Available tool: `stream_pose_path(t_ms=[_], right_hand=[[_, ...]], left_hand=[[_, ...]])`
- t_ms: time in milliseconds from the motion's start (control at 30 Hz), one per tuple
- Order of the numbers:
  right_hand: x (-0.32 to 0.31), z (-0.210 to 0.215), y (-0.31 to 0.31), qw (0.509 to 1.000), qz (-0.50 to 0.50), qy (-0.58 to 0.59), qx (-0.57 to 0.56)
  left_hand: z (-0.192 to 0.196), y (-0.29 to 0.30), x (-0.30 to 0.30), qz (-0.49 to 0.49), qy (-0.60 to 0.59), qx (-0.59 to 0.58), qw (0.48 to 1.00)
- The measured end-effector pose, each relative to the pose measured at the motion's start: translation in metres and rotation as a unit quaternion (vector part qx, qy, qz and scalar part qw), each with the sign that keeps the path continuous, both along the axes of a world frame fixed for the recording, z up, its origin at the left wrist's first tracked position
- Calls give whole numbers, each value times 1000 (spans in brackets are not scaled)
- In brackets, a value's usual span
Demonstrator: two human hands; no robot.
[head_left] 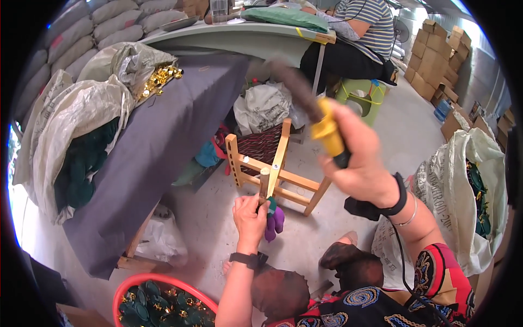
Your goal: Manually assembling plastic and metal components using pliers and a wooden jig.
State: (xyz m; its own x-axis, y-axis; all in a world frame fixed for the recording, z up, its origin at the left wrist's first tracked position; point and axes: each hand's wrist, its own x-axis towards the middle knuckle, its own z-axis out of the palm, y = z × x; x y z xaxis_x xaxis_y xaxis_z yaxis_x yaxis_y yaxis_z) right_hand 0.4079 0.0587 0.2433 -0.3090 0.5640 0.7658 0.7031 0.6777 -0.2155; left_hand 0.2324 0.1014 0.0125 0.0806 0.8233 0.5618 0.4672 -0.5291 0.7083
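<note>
My right hand is raised, its fingers wrapped round the yellow-and-black grip of a hammer. The hammer's dark shaft and far end are smeared by motion. Lower and to the left, my left hand is closed beside a short upright wooden peg. At its fingertips is a small green piece with purple, rounded lobes hanging below. How the fingers grip that piece is partly hidden. A wooden stool-like frame stands just beyond the hand.
A red basin of green and gold pieces sits at lower left. Sacks of similar pieces flank me, one on the cloth-covered table and another sack at right. Beyond, a person sits at another table, near a green stool.
</note>
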Motion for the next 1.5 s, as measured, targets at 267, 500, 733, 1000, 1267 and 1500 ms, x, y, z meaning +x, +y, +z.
stream_pose_path(t_ms=[267, 500, 733, 1000, 1267, 1500], right_hand=[[2, -63, 1, 938, -52, -138, -313], [-33, -96, 11, 975, 114, -8, -188], [-19, -109, -6, 953, 0, 200, -228], [19, -132, -92, 898, -115, 350, -240], [16, -171, -85, 845, 98, 412, -326], [45, -173, -94, 899, -19, 391, -197]], left_hand=[[-5, 5, 1, -2, 0, 4, 1000], [-19, 7, -7, -13, 12, -2, 1000], [-6, 6, -2, -18, 32, -2, 999], [224, -99, 76, -296, -278, -106, 908], [286, -159, 246, -556, -169, 49, 812], [194, -123, 106, -235, -40, 239, 941]])
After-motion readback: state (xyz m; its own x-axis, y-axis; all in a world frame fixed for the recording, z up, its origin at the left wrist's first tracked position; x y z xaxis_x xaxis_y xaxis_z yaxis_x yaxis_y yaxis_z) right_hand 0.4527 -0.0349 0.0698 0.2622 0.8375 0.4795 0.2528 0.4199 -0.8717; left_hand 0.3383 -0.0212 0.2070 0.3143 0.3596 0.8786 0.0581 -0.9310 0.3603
